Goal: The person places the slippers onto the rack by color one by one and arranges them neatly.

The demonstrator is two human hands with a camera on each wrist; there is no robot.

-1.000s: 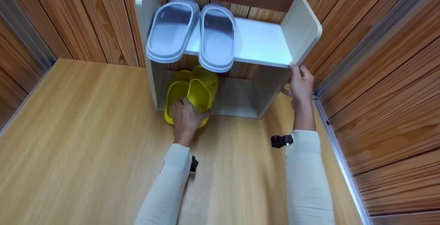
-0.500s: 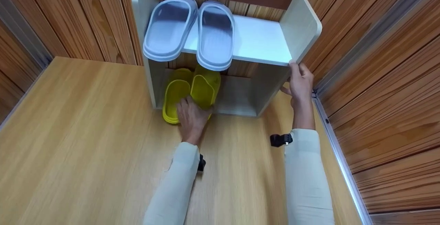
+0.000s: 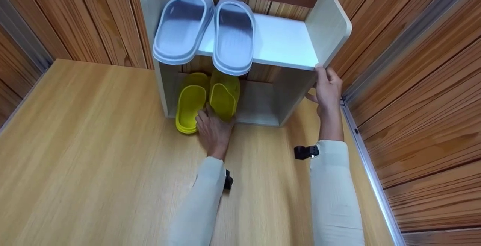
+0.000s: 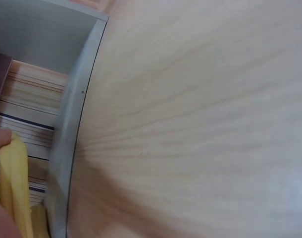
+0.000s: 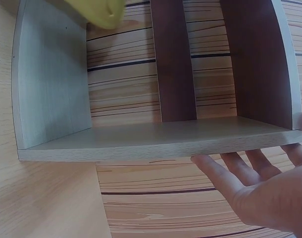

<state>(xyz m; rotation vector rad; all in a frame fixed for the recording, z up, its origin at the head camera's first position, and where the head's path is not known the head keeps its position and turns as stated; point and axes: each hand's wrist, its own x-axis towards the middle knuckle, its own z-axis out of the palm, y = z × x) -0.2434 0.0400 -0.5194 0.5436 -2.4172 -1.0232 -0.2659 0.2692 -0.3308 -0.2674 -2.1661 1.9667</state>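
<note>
My left hand [image 3: 215, 130] grips the front end of the right yellow slipper [image 3: 224, 97] on the lower level of a small shoe rack [image 3: 326, 26]. Beside it on the left lies the other yellow slipper [image 3: 191, 105], its front end sticking out past the rack's edge. The left wrist view catches only part of the held slipper [image 4: 15, 173], between thumb and finger. My right hand [image 3: 328, 90] holds the rack's right side panel at the height of the upper shelf; in the right wrist view its fingers [image 5: 218, 174] lie along the outer face.
Two grey-blue slippers [image 3: 183, 28] stand on the left of the rack's upper shelf [image 3: 283, 43], overhanging its front. Wood-grain walls [image 3: 421, 137] rise behind and to the right. The rack stands on a light wooden surface [image 3: 112, 155] with a metal strip [image 3: 370, 167] along the right.
My left hand has shifted right with the right yellow slipper, and a small gap now shows between the pair. The right hand keeps its hold on the rack. The view has drifted slightly.
</note>
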